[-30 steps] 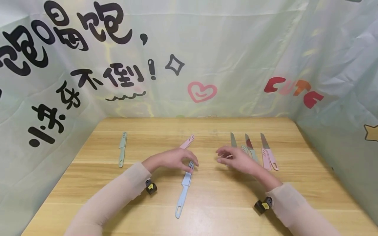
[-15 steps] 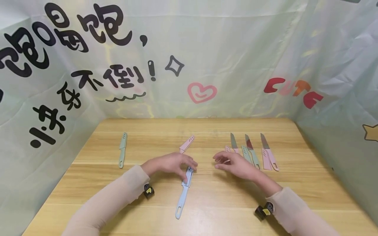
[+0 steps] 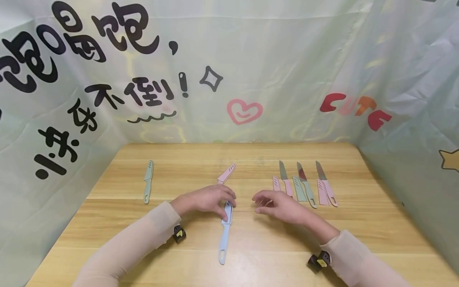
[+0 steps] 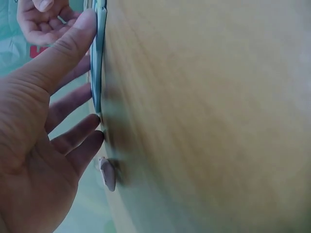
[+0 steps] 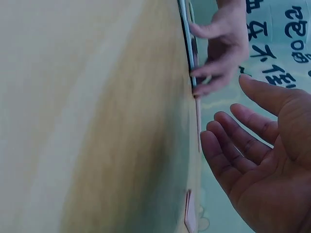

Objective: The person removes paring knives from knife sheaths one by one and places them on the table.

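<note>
A blue fruit knife in its blue sheath lies lengthwise near the middle of the wooden table. My left hand pinches the sheathed end, thumb on the near side and fingers beyond it; the left wrist view shows the thumb against the sheath. My right hand hovers to the right, fingers loosely bent and holding nothing. Just behind the left hand lies a pink sheathed knife, its handle mostly hidden.
On the left lies a green sheathed knife. At the right, bare-bladed knives lie with loose sheaths beside them: a pink knife, a green knife and another pink knife. Printed cloth walls the table's back and sides.
My left hand has come down onto the blue sheath and gripped it. The knife's handle has swung a little to the right. My right hand has drifted slightly left and nearer.
</note>
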### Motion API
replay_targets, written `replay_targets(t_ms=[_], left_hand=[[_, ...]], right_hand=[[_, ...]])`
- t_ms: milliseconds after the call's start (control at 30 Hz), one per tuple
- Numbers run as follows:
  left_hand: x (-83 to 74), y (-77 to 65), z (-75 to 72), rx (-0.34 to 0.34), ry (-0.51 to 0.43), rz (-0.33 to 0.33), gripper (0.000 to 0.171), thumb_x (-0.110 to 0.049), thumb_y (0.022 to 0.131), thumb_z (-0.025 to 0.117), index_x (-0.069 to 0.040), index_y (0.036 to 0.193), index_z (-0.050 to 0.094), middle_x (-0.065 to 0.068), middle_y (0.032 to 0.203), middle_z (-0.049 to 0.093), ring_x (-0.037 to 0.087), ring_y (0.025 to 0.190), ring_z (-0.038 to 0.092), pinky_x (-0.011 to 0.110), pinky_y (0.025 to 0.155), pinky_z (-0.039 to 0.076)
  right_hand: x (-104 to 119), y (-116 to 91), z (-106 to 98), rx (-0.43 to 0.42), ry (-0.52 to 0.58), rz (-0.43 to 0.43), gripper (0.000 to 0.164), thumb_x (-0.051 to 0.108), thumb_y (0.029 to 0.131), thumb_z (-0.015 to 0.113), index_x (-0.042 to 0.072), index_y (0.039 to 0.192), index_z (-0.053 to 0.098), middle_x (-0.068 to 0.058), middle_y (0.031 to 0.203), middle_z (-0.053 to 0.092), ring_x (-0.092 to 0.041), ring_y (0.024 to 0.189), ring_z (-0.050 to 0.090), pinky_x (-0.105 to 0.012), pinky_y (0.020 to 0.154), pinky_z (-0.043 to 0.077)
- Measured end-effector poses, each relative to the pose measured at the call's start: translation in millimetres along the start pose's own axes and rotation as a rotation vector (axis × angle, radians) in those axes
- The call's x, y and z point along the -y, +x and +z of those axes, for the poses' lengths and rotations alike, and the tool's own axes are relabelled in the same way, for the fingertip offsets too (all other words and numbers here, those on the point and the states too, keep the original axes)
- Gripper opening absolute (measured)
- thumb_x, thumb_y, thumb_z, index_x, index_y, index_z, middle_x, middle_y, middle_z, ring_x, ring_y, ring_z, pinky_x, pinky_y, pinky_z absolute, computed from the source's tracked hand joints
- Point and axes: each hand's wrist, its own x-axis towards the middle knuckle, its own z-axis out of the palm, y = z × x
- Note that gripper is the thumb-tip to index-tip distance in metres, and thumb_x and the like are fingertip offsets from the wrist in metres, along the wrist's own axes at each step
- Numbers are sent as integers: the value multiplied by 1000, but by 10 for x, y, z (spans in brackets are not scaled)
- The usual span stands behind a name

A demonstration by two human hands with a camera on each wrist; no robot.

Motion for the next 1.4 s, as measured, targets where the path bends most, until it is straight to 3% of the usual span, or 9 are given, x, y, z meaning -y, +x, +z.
replay_targets(t_ms=[233,533,667,833,1133,1300,1400], left_hand=[[-3,4,-15,-12,-2,-36,45,-43,78,80,-14,111,71,-2,119,62,14,113,55,25,104,44],[45,-27,-41,38,-22,-21,53,-34,73,86,-15,119,70,1,128,59,17,120,51,28,109,40],[49,-8,-36,15,-7,-5,48,-35,73,85,-15,114,71,0,123,61,16,115,53,27,105,43],[44,16,-29,2,-10,-37,42,-38,71,87,-18,104,71,-6,117,62,13,108,53,24,98,45],[50,38,-21,-15,-10,-31,36,-41,71,86,-21,95,71,-11,104,63,8,95,51,21,87,46],[35,34,-22,-11,-16,-18,36,-39,74,85,-18,102,74,-10,106,63,7,97,53,21,91,47],[19,34,-24,-5,-16,-23,35,-39,77,82,-18,104,73,-10,107,63,6,98,54,21,93,47]], right_hand=[[64,2,122,53,-25,-26,34,29,93,69,10,121,64,2,106,68,-12,97,63,-32,87,56],[145,2,186,70,-73,-29,35,32,92,69,11,120,65,5,104,68,-12,96,63,-30,85,56],[168,14,225,89,-102,-42,34,32,91,70,12,119,66,7,100,67,-7,91,61,-30,83,56],[197,21,264,104,-107,-50,37,32,90,71,10,119,66,6,98,68,-4,88,60,-29,81,57],[249,28,360,94,-204,-55,39,35,89,72,11,118,66,7,99,67,-5,85,59,-26,77,55],[306,6,422,56,-279,-48,41,38,87,73,11,117,67,5,104,67,-8,92,60,-29,82,56],[343,-10,460,49,-322,-56,42,41,87,73,10,116,68,5,101,65,-8,89,58,-28,78,55]])
